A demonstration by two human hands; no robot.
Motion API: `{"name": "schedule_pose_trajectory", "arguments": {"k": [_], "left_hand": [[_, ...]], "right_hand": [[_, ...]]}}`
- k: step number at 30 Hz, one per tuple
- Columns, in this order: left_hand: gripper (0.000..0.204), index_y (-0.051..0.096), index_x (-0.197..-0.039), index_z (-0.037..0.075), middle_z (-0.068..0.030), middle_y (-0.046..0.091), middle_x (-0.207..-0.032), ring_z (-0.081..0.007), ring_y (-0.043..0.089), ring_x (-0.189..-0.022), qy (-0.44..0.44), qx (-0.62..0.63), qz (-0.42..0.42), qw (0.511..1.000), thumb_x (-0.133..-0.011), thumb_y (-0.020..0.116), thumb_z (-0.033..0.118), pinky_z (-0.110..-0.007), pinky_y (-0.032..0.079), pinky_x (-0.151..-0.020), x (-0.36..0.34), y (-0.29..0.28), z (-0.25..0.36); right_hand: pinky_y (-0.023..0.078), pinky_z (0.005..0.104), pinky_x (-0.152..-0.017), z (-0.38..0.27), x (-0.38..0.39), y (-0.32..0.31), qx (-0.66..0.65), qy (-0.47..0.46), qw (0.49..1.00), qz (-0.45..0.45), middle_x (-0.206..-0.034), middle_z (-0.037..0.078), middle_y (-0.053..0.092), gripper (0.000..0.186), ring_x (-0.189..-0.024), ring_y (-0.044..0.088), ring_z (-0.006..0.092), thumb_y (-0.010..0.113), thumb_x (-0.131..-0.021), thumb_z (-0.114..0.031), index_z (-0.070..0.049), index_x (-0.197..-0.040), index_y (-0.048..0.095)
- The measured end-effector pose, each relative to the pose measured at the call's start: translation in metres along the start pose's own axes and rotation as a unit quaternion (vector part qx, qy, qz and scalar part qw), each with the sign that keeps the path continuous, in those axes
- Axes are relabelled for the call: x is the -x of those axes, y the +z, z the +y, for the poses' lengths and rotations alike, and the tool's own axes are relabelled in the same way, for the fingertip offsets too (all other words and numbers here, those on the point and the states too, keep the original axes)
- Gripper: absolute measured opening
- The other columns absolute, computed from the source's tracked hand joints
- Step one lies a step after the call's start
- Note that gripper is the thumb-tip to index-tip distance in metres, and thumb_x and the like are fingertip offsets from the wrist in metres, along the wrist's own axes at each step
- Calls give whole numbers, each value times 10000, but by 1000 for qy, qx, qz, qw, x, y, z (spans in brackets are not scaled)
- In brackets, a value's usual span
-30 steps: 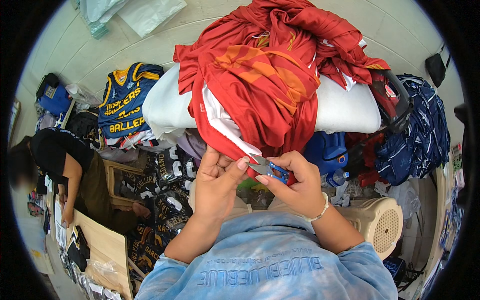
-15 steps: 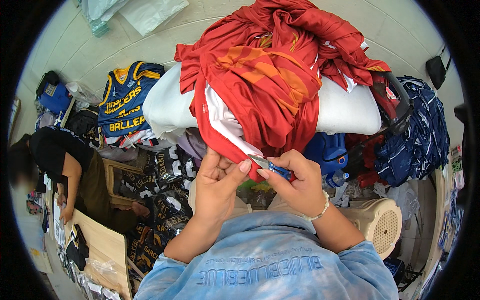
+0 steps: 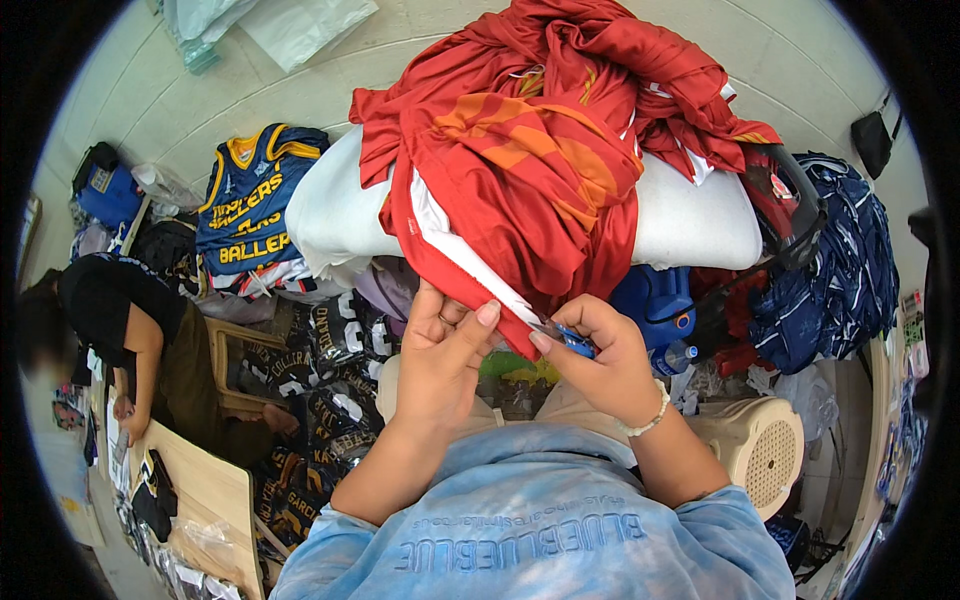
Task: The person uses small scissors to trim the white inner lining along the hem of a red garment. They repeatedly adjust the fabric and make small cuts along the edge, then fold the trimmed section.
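A heap of red garments (image 3: 560, 210) with orange patterns and white inner sides lies over a white padded board (image 3: 690, 225) and hangs down toward me. My left hand (image 3: 440, 365) pinches a red hem between thumb and fingers. Closed around small thread snips (image 3: 574, 341) with blue handles, my right hand (image 3: 612, 365) is at the lower tip of that hem. The blades are against the cloth edge and partly hidden by my right thumb.
A navy and yellow jersey (image 3: 250, 205) hangs at the board's left end. Dark blue garments (image 3: 825, 260) hang at right. Black packaged clothes (image 3: 320, 420) lie lower left, near another person (image 3: 130, 320) beside a wooden board (image 3: 205, 500). A beige plastic stool (image 3: 755, 450) is right.
My right hand and the snips have shifted slightly right and down. The red hem is drawn out further past my left thumb, and less of the blades shows.
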State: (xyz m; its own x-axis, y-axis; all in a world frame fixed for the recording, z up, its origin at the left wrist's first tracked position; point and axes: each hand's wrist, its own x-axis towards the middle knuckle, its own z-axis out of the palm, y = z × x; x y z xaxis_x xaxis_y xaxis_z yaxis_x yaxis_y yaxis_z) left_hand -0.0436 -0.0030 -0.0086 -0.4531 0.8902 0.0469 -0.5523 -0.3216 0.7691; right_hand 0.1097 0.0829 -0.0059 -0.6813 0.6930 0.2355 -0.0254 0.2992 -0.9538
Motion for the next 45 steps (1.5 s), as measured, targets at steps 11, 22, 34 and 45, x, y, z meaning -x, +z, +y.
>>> {"name": "schedule_pose_trajectory", "arguments": {"k": [11,22,34,45], "left_hand": [[583,352,-1404,91,-50,620,-1093,-115,619,-943,-21,19,8,1000,-886,589,-30,-253,493,-798,3,14,-5],[297,513,-1230,45,-89,608,-1191,-195,608,-1073,-39,59,13,997,-946,545,125,-381,500,-921,-31,-4,-2],[320,530,-1214,53,-94,641,-1148,-210,637,-1026,-18,136,57,989,-963,530,252,-372,524,-902,-65,1,15],[295,524,-1207,62,-73,624,-1163,-190,636,-1008,47,176,99,978,-962,525,227,-337,557,-824,-68,-14,31]], "right_hand": [[406,226,-575,-2,2,0,17,-11,1000,2,-726,26,565,156,-641,487,63,702,-792,-50,-25,-883,578],[395,255,-541,1,12,-35,45,-44,986,-153,-674,38,547,147,-587,501,118,705,-740,-82,-44,-820,588],[345,238,-510,11,48,-137,-144,19,986,-87,-652,33,576,207,-566,504,96,757,-644,-121,-11,-670,583],[284,226,-468,26,61,-193,-168,-6,978,125,-584,11,484,260,-503,401,73,698,-641,-162,-55,-680,464]]}}
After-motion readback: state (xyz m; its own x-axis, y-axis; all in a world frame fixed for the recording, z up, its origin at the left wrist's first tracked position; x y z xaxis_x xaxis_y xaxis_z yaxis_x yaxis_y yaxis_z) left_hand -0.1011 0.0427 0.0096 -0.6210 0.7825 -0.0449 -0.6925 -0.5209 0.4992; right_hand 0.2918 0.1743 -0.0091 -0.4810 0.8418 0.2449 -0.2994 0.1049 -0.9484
